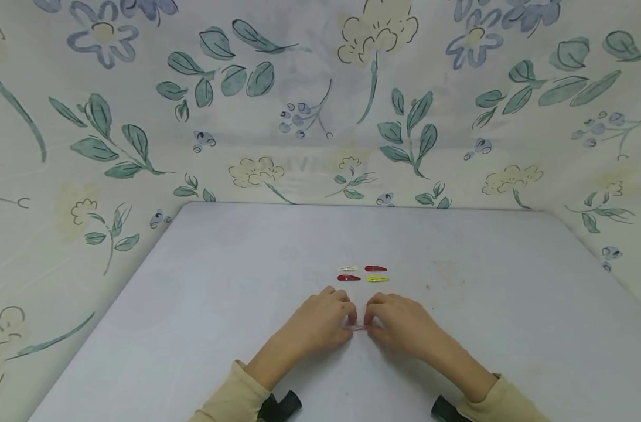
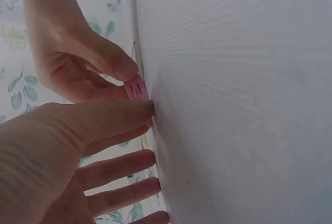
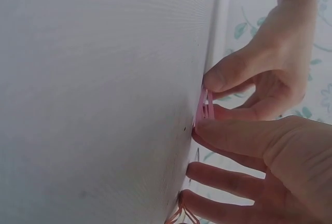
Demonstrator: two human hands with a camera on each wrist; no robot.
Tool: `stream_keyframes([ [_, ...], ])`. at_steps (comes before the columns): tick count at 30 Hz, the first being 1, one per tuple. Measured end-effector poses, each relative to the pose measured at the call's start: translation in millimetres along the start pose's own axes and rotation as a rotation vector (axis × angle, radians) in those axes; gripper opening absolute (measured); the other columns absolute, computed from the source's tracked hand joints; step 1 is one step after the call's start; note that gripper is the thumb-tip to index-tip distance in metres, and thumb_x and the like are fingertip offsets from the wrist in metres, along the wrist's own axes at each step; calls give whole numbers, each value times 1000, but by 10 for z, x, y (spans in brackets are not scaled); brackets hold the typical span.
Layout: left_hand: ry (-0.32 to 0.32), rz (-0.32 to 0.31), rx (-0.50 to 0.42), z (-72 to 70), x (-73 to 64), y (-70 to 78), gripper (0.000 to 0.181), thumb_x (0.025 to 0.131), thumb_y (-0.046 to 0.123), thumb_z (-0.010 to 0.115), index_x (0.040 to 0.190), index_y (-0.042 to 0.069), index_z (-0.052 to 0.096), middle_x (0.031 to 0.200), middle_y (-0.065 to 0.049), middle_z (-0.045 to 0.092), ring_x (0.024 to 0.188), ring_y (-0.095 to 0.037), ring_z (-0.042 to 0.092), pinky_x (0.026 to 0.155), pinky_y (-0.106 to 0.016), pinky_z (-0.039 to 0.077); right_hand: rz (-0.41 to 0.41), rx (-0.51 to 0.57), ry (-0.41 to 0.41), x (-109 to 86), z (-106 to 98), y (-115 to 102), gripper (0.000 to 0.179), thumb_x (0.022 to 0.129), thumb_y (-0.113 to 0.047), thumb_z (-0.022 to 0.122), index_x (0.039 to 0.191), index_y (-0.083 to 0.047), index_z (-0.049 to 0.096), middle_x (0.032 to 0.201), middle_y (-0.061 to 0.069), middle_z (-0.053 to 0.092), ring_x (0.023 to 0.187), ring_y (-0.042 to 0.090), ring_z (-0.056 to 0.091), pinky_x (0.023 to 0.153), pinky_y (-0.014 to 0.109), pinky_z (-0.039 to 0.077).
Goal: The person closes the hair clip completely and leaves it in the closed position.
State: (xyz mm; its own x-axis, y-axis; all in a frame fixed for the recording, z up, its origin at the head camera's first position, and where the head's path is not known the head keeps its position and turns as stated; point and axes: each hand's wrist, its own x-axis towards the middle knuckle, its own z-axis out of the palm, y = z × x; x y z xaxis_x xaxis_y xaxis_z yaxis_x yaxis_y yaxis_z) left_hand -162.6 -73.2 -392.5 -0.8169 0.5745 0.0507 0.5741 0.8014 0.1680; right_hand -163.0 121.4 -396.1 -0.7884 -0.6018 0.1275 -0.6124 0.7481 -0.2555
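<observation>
workpiece: a pink clip (image 2: 137, 89), located low over the white table (image 1: 484, 264), between the two hands near the front centre. whether it touches the surface: cannot tell. in the left wrist view it shows narrow slots; in the right wrist view it appears as thin pink strips with gaps between them.

left hand (image 1: 326, 319): thumb and forefinger pinch the left end of the clip. the other three fingers are spread apart, tips down at or just beside the table.

right hand (image 1: 402, 324): thumb and forefinger pinch the right end. two further fingers show apart from each other in the right wrist view, tips at the table; little finger, cannot tell.

by a right fingertip, at the lower edge of the same view: an orange-red looped shape (image 3: 182, 214), cut off by the frame; contact unclear.

beyond the hands, four small clips lie in two rows. far row: a pale clip (image 1: 348, 268) at left, a dark red clip (image 1: 375, 268) at right. near row: a second red clip (image 1: 349, 278) at left, a yellow clip (image 1: 378, 279) at right.

surroundings: beige sleeves (image 1: 231, 392) on both arms, black devices (image 1: 289, 405) at the cuffs, a floral cloth (image 1: 320, 76) behind and at the sides.
</observation>
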Motion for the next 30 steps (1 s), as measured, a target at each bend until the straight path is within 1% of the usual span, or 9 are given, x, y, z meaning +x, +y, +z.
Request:
stream_keyframes([
  [7, 9, -1, -10, 10, -12, 7, 9, 83, 23, 80, 88, 20, 75, 104, 2, 67, 99, -18, 58, 79, -36, 53, -10, -10, 5, -4, 9, 1, 7, 82, -12, 79, 84, -17, 73, 102, -2, 68, 92, 20, 66, 75, 37, 54],
  [15, 32, 16, 22, 32, -17, -4, 6, 84, 22, 78, 87, 21, 74, 104, 2, 68, 97, -18, 58, 76, -35, 52, -17, -10, 18, 0, 20, -7, 5, 83, -15, 79, 84, -17, 75, 101, -1, 69, 88, 19, 66, 74, 36, 54],
  [23, 43, 30, 30, 27, -21, -11, 5, 84, 21, 78, 86, 20, 74, 102, 3, 67, 95, -17, 58, 74, -33, 51, -15, 7, 34, -6, 19, -1, 5, 83, -15, 78, 84, -18, 75, 101, -3, 69, 77, 15, 64, 69, 35, 52],
  [30, 49, 37, 33, 19, -22, -17, 6, 83, 22, 78, 86, 20, 74, 103, 3, 68, 95, -17, 58, 74, -32, 51, -13, 3, 30, -2, 17, -2, 3, 85, -17, 77, 83, -17, 74, 101, -3, 69, 77, 15, 65, 70, 36, 53],
])
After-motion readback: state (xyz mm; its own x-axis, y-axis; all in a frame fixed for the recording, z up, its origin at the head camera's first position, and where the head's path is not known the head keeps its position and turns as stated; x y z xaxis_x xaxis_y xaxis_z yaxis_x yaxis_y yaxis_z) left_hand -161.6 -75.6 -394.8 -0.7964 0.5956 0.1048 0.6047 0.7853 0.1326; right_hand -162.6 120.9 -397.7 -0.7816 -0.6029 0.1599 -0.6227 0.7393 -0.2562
